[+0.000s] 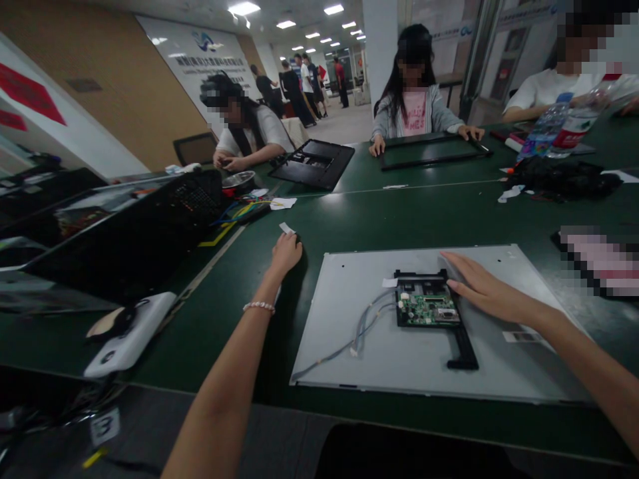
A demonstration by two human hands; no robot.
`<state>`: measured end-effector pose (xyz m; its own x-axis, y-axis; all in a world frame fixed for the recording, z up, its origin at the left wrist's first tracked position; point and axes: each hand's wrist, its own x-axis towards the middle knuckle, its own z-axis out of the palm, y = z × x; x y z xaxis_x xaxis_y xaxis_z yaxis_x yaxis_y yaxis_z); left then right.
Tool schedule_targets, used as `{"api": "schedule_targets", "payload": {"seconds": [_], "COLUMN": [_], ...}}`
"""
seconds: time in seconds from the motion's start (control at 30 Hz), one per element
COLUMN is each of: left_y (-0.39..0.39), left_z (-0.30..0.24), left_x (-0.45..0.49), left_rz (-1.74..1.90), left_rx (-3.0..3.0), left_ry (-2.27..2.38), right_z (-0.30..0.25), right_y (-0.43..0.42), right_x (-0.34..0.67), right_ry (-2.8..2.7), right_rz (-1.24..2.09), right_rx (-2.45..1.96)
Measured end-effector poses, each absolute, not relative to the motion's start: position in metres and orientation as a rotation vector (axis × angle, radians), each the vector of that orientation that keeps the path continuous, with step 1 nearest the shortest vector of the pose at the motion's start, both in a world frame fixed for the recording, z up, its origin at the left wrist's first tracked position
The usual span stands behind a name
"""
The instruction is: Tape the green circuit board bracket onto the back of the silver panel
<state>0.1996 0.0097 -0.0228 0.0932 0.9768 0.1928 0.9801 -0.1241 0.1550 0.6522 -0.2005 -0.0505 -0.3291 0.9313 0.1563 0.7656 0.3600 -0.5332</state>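
A grey metal back panel (pixel 379 346) of a monitor lies flat on the green table (pixel 399 213) in front of me. A green circuit board (pixel 428 310) in a black bracket sits on it, with thin grey cables (pixel 364 322) running off to the left. My right hand (pixel 482 286) rests flat on the panel, fingers spread, touching the bracket's right side. My left hand (pixel 286 253) reaches out onto the table left of the panel, fingers curled over a small dark object beside a white slip (pixel 286 227). What it grips is hidden.
Stacked black monitor housings (pixel 124 226) and a white device (pixel 130 332) stand at left. Coloured wires (pixel 239 211) and a metal bowl (pixel 238 179) lie beyond. Three seated people work across the table on black frames (pixel 432 150), (pixel 313 161). Bottles (pixel 559 126) and dark cloth (pixel 559 178) sit at right.
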Motion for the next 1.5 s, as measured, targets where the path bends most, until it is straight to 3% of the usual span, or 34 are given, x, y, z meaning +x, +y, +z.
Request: {"api": "schedule_targets", "payload": {"seconds": [0.37, 0.57, 0.93, 1.2, 1.5], "left_y": [-0.006, -0.046, -0.126, -0.131, -0.138], "left_z": [-0.006, 0.019, 0.029, 0.013, -0.001], "left_x": [0.236, 0.307, 0.393, 0.398, 0.397], "left_rz": [-0.716, -1.032, -0.910, -1.480, -1.372], "left_rx": [-2.374, -2.685, -3.095, -3.072, -3.109], "left_ry": [-1.821, -1.350, -0.920, -0.891, -0.769], "right_z": [-0.045, -0.039, -0.031, -0.026, -0.035], "right_y": [-0.199, -0.199, -0.198, -0.199, -0.195], "right_x": [0.650, 0.647, 0.645, 0.642, 0.642], "right_ry": [-2.157, -2.110, -1.968, -1.984, -1.963], "right_rz": [0.475, 0.445, 0.421, 0.369, 0.305], "right_rx": [-1.454, -1.461, -1.373, -1.231, -1.291]}}
